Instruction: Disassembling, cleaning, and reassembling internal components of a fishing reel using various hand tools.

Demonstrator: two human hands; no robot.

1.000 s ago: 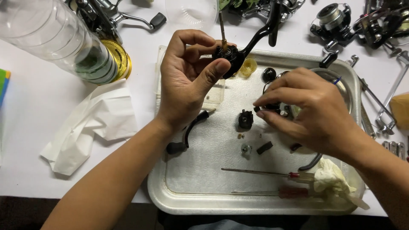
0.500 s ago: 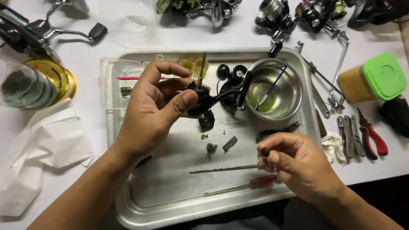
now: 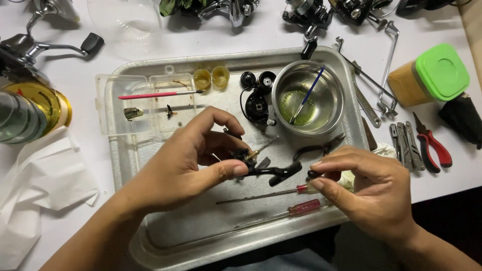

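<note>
While L hand (image 3: 188, 163) pinches the black reel body (image 3: 261, 168) between thumb and fingers, its long axis runs toward R hand (image 3: 371, 193). R fingertips are closed on a small black part (image 3: 314, 174), just beside the body's R end; gap is small.

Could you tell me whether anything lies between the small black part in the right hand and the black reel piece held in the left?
Nothing visible does: the right hand pinches the small black part just beside the black reel piece in the left hand.

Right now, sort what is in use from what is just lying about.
In use:
left hand holding black reel part
right hand pinching small black piece

Lying about:
steel bowl
red-handled screwdrivers
red pliers
green-lidded jar
</note>
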